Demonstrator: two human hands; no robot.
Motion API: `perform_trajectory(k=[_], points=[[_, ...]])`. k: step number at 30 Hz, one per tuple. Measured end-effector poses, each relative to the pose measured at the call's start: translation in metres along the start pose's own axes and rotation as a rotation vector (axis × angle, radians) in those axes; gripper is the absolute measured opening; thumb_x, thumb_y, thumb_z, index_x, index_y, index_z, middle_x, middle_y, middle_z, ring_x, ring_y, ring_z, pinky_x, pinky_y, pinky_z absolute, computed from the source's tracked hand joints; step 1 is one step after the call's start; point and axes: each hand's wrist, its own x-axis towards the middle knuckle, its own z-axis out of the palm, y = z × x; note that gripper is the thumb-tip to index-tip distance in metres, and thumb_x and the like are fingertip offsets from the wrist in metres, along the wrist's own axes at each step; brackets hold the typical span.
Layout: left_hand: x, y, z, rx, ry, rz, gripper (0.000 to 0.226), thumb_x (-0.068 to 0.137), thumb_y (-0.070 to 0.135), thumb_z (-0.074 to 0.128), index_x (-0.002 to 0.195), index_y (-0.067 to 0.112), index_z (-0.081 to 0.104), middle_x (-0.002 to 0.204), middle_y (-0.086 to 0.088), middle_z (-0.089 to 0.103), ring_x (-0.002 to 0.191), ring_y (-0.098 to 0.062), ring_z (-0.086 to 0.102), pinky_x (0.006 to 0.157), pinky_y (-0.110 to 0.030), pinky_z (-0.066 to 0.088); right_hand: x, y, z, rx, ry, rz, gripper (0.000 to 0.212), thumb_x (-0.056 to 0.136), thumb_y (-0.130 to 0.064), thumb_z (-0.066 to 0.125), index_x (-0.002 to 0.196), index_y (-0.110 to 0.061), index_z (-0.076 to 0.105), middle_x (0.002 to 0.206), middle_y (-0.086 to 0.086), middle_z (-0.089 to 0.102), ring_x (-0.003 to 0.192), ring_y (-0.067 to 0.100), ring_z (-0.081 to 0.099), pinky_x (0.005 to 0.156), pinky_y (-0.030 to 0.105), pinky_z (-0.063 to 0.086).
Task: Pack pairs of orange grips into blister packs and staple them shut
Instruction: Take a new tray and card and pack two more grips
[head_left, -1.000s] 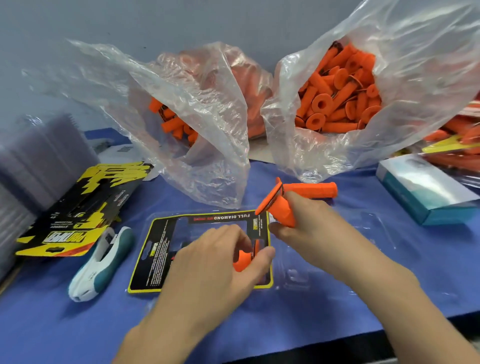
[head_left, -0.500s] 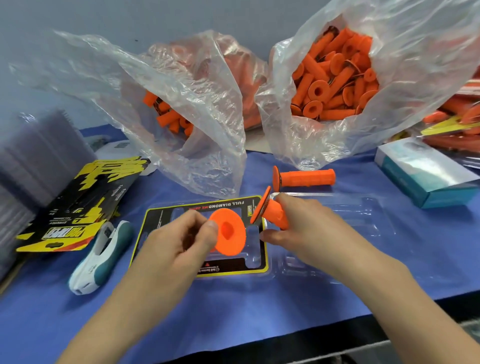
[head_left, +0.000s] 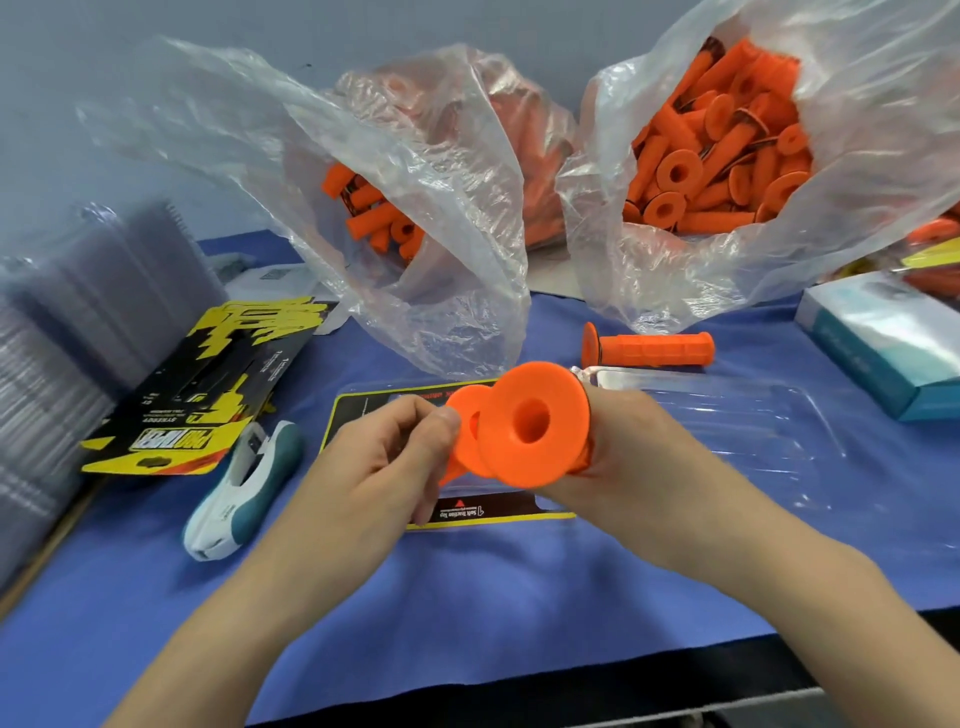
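Clutching left grip (head_left: 467, 402), left hand (head_left: 374, 467) has met right hand (head_left: 639, 447) clutching right grip (head_left: 519, 457); both now overlapping, raised.

Head-worn view, forward-down, close.

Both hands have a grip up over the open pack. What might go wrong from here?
1. The left grip, held by the left hand, overlaps the right grip in the right hand above the open blister pack; the flanges may snag and seat crooked.
2. The loose grip lies by the pack's far edge and could get knocked or packed extra.
3. The bag drapes near the pack and could get caught.
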Motion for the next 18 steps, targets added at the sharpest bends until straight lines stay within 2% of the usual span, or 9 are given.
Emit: perform_trajectory(k=[4,7,10,12,16,18], points=[[0.002,-0.0011,0.0007,-0.013,-0.001,-0.017,0.032,0.083,0.052,0.049,0.066,0.025,0.055,0.053,0.002,0.046,0.046,-0.009,0.04,0.046,-0.014,0.032,0.0015,0.0017,0.0004,-0.059,-0.032,0.007,0.027,0.079,-0.036,0.063,0.075,-0.058,0.048,0.074,-0.039,0.055,0.07,-0.007,0.053,0.064,0.006,0.037],[0.0036,-0.0003,0.0018,-0.032,0.007,-0.027,0.032,0.087,0.049,0.049,0.066,0.027,0.057,0.052,0.003,0.047,0.045,-0.01,0.04,0.045,-0.013,0.032,0.0013,-0.0001,0.0009,-0.058,-0.028,-0.001,0.037,0.077,-0.031,0.063,0.08,-0.065,0.048,0.079,-0.041,0.056,0.075,-0.01,0.055,0.069,0.005,0.039],[0.0046,-0.0003,0.0021,-0.028,0.023,-0.031,0.033,0.097,0.037,0.048,0.066,0.027,0.058,0.049,0.004,0.047,0.043,-0.008,0.04,0.045,-0.013,0.033,0.0017,-0.0001,0.0012,-0.066,-0.004,-0.014,0.031,0.076,-0.024,0.061,0.087,-0.052,0.055,0.083,-0.045,0.055,0.079,-0.015,0.055,0.072,0.003,0.038],[0.0042,0.0011,0.0023,-0.026,0.019,-0.038,0.035,0.098,0.036,0.048,0.065,0.027,0.057,0.049,0.005,0.046,0.044,-0.008,0.04,0.045,-0.014,0.033,0.0019,-0.0013,0.001,-0.07,0.018,-0.026,0.036,0.075,-0.022,0.061,0.095,-0.05,0.053,0.085,-0.047,0.054,0.081,-0.017,0.054,0.073,0.002,0.038],[0.0022,0.0037,0.0032,-0.038,-0.009,-0.057,0.033,0.091,0.043,0.05,0.062,0.03,0.056,0.053,0.003,0.045,0.045,-0.011,0.039,0.045,-0.015,0.032,-0.0004,-0.0016,0.0006,-0.041,0.03,-0.011,0.05,0.074,-0.02,0.062,0.083,-0.067,0.049,0.081,-0.046,0.055,0.078,-0.018,0.055,0.07,0.0,0.037],[0.0015,0.0052,0.0035,-0.048,-0.013,-0.058,0.032,0.09,0.044,0.05,0.062,0.029,0.055,0.054,0.003,0.044,0.045,-0.011,0.039,0.045,-0.015,0.032,-0.0011,0.0004,0.0017,-0.007,0.035,0.004,0.046,0.073,-0.02,0.062,0.079,-0.064,0.051,0.077,-0.043,0.056,0.075,-0.015,0.055,0.068,0.001,0.038]])
